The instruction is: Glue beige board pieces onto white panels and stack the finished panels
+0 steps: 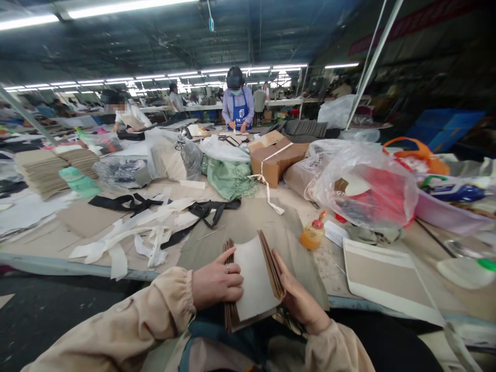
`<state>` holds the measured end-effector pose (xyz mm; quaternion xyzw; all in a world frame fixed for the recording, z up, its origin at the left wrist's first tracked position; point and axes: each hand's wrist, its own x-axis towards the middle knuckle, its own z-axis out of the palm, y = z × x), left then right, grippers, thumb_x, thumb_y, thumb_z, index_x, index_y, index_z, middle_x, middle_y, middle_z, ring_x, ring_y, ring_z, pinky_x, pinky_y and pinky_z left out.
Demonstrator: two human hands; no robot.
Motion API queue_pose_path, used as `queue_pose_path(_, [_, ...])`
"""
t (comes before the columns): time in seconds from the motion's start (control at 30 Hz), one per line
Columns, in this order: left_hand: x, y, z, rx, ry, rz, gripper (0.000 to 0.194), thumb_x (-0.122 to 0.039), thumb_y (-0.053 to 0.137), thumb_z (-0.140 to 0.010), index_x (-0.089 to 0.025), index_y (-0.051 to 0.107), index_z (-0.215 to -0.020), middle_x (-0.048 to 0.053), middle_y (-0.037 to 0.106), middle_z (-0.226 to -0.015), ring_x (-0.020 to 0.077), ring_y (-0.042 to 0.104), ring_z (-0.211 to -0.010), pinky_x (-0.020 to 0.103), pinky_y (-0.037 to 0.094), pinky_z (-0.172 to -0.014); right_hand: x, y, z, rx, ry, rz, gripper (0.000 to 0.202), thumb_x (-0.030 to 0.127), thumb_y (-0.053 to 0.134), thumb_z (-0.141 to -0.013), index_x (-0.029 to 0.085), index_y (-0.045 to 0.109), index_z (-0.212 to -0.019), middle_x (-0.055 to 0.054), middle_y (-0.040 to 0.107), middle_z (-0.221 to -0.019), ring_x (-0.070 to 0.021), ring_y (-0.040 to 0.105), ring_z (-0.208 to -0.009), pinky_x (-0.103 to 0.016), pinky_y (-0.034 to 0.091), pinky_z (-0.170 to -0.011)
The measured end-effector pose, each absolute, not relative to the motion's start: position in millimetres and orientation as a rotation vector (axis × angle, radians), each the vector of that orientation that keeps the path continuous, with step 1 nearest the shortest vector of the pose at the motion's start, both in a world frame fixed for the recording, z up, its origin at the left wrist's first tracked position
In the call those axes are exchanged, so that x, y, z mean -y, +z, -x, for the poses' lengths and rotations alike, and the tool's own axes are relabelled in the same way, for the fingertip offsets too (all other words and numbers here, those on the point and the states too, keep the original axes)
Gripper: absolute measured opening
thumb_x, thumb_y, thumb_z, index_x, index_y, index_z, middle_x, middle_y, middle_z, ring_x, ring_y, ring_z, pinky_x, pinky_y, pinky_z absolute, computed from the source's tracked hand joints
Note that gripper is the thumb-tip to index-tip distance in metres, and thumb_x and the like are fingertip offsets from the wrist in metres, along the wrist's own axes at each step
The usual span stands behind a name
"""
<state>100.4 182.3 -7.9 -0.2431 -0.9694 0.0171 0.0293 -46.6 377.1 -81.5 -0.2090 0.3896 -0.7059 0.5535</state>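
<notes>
A stack of brown and grey cardboard pieces (253, 281) is parted in the middle at the table's front edge, a pale grey face showing between the two halves. My left hand (220, 281) is closed on the left half, its index finger stretched along the top. Against the right half lies my right hand (298, 297), gripping its outer side with the thumb side up; some of its fingers are hidden underneath. Beneath the stack's far end spreads a grey-green cloth (248, 227). To the right stands a bottle of amber liquid with a red cap (313, 232).
White strips (151, 232) and black straps (209, 209) lie at left. Behind are a green bag (227, 175), a brown carton (281, 160) and clear plastic bags (368, 181). A bordered board (387, 274) lies right. Across the table a person in a blue apron (241, 111) works.
</notes>
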Motion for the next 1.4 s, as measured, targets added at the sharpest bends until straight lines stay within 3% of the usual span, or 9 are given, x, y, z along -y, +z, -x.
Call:
queue_pose_path(0.27, [-185, -37, -107, 2.994, 0.015, 0.434, 0.012, -0.015, 0.049, -0.083, -0.022, 0.056, -0.077, 0.001, 0.056, -0.081, 0.0171, 0.048, -0.087, 0.057, 0.008, -0.107, -371, -63, 35, -1.66, -1.316, 0.964, 0.121, 0.026, 0.077, -0.057, 0.021, -0.008, -0.144, -0.008, 0.009, -0.15, -0.0252, 0.022, -0.133, -0.039, 0.027, -0.106])
queue_pose_path(0.37, [-188, -46, -120, 3.016, -0.255, 0.156, 0.023, -0.011, 0.054, -0.074, -0.022, 0.058, -0.094, 0.008, 0.053, -0.11, 0.027, 0.04, -0.116, 0.059, 0.007, -0.107, -365, -76, 29, -1.853, -1.377, 0.966, 0.1, 0.032, 0.07, -0.065, 0.017, 0.011, -0.145, -0.011, 0.025, -0.146, -0.0255, 0.029, -0.131, -0.041, 0.03, -0.106])
queue_pose_path(0.47, [-200, -54, -134, 2.791, -0.813, -0.294, 0.055, -0.006, 0.054, -0.065, -0.024, 0.051, -0.117, 0.011, 0.022, -0.144, 0.0348, 0.011, -0.135, 0.058, 0.012, -0.106, -359, -95, 24, -1.932, -1.462, 0.823, 0.072, 0.038, 0.058, -0.076, 0.013, 0.031, -0.138, -0.013, 0.046, -0.133, -0.0246, 0.044, -0.121, -0.042, 0.035, -0.103])
queue_pose_path(0.57, [-215, -57, -147, 2.074, -1.567, -0.807, 0.07, -0.011, 0.052, -0.067, -0.028, 0.035, -0.132, 0.007, 0.007, -0.15, 0.032, 0.009, -0.137, 0.051, 0.03, -0.103, -356, -105, 18, -1.951, -1.502, 0.756, 0.069, 0.043, 0.057, -0.077, 0.012, 0.036, -0.135, -0.012, 0.051, -0.127, -0.0248, 0.048, -0.116, -0.042, 0.036, -0.103])
queue_pose_path(0.67, [-229, -52, -153, 1.259, -2.11, -1.193, 0.061, -0.032, 0.052, -0.078, -0.027, 0.027, -0.134, 0.012, 0.027, -0.144, 0.0321, 0.036, -0.127, 0.042, 0.049, -0.083, -355, -105, 14, -1.997, -1.519, 0.777, 0.068, 0.045, 0.056, -0.077, 0.012, 0.038, -0.133, -0.013, 0.05, -0.128, -0.026, 0.047, -0.118, -0.044, 0.034, -0.105])
queue_pose_path(0.77, [-240, -48, -147, 1.023, -2.398, -1.196, 0.058, -0.048, 0.053, -0.081, -0.024, 0.035, -0.13, 0.013, 0.049, -0.128, 0.03, 0.055, -0.107, 0.034, 0.051, -0.067, -357, -100, 10, -2.054, -1.504, 0.905, 0.066, 0.043, 0.056, -0.078, 0.01, 0.04, -0.133, -0.014, 0.041, -0.136, -0.0273, 0.037, -0.126, -0.045, 0.028, -0.107])
queue_pose_path(0.97, [-243, -59, -126, 1.075, -2.226, -1.144, 0.06, -0.025, 0.076, -0.062, -0.012, 0.049, -0.114, 0.013, 0.064, -0.104, 0.0246, 0.061, -0.092, 0.035, 0.048, -0.08, -370, -89, 8, -1.942, -1.378, 1.051, 0.067, 0.036, 0.058, -0.081, 0.021, 0.03, -0.14, -0.006, 0.021, -0.148, -0.025, 0.017, -0.135, -0.043, 0.014, -0.112])
queue_pose_path(1.13, [-246, -66, -132, 0.996, -2.145, -1.222, 0.055, -0.011, 0.066, -0.054, -0.011, 0.05, -0.106, 0.007, 0.066, -0.085, 0.0227, 0.062, -0.076, 0.031, 0.049, -0.065, -372, -80, 11, -1.735, -1.459, 0.856, 0.067, 0.037, 0.057, -0.083, 0.021, 0.028, -0.141, -0.005, 0.035, -0.141, -0.0229, 0.029, -0.131, -0.042, 0.017, -0.112])
queue_pose_path(1.4, [-219, -38, -127, 1.044, -2.271, -0.926, 0.054, -0.007, 0.065, -0.052, -0.013, 0.053, -0.104, 0.008, 0.065, -0.09, 0.023, 0.062, -0.078, 0.033, 0.049, -0.069, -359, -89, 30, -1.346, -1.826, 0.189, 0.055, 0.038, 0.071, -0.068, 0.022, 0.058, -0.119, -0.006, 0.064, -0.11, -0.0297, 0.054, -0.109, -0.047, 0.04, -0.1])
